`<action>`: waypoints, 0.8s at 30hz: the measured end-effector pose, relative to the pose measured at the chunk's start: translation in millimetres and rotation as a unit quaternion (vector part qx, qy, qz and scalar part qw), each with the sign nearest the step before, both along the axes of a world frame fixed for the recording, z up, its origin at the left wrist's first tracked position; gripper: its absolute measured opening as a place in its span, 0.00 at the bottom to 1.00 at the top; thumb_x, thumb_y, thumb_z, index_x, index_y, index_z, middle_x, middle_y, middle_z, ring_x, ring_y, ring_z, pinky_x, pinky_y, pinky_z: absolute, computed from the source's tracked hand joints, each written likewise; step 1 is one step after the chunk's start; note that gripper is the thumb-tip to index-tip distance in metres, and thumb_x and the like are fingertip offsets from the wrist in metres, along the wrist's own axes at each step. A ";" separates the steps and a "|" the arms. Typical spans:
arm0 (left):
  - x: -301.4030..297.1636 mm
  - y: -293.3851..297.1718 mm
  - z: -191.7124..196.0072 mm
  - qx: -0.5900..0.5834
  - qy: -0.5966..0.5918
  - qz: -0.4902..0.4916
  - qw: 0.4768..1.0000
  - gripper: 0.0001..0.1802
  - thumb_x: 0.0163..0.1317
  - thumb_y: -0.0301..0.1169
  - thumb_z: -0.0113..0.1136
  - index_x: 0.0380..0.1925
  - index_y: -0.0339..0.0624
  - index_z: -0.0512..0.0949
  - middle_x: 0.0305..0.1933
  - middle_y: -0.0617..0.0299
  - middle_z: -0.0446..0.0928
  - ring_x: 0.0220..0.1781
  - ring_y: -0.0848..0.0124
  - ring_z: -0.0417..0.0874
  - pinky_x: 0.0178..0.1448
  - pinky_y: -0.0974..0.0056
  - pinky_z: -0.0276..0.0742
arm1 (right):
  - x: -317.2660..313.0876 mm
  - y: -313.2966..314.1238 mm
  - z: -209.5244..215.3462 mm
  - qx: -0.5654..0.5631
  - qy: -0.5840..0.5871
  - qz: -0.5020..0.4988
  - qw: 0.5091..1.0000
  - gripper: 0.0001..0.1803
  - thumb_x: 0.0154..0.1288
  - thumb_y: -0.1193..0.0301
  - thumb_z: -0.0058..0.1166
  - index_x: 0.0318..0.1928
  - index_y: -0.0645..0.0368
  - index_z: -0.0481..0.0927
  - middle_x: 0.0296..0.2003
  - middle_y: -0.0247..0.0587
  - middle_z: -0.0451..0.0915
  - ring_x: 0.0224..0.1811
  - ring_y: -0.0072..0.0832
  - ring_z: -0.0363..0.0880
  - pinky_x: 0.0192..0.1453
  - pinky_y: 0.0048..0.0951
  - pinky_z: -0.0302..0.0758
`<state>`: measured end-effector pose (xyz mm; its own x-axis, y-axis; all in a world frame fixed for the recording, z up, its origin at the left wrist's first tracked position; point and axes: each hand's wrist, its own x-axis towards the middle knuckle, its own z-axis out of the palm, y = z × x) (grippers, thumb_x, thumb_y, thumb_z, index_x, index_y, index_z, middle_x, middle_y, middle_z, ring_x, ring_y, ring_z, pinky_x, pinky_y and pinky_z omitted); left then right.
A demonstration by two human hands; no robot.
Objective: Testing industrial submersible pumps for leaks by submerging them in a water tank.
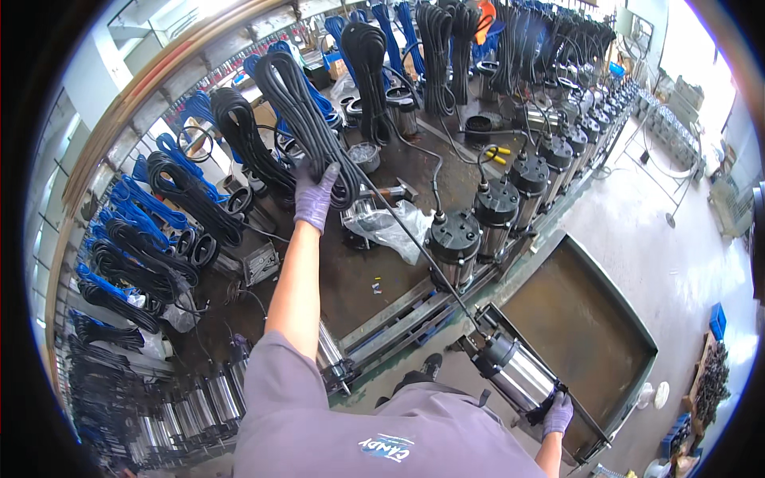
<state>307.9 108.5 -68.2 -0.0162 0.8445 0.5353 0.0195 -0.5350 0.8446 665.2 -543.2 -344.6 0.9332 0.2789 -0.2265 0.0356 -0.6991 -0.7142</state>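
Observation:
My left hand (316,197), in a thin purple glove, is closed around the lower part of a coiled black cable (307,119) at the bench. From that coil one strand runs down to the right to a steel-bodied pump (514,370). My right hand (558,416), gloved alike, grips the pump's lower right end, its fingers partly hidden behind it. The pump lies tilted beside a shallow green-edged tray (586,319). Beside my left hand are a crumpled clear plastic bag (394,227) and a hammer (398,191).
Upright pumps with black tops (454,247) line the bench's right edge. More black cable coils (366,72) and blue cable coils (131,211) hang along the far and left sides. Steel cylinders (199,402) crowd the lower left. A blue bin (718,321) sits on the floor at right.

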 end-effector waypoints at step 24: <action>1.0 -12.7 57.2 0.105 0.086 0.007 0.991 0.30 0.69 0.44 0.71 0.62 0.34 0.75 0.53 0.53 0.86 0.52 0.66 0.85 0.61 0.60 0.79 | 5.2 -5.8 -11.2 0.091 0.080 -0.024 0.992 0.20 0.79 0.60 0.51 0.44 0.66 0.84 0.33 0.38 0.82 0.34 0.27 0.75 0.42 0.36 0.76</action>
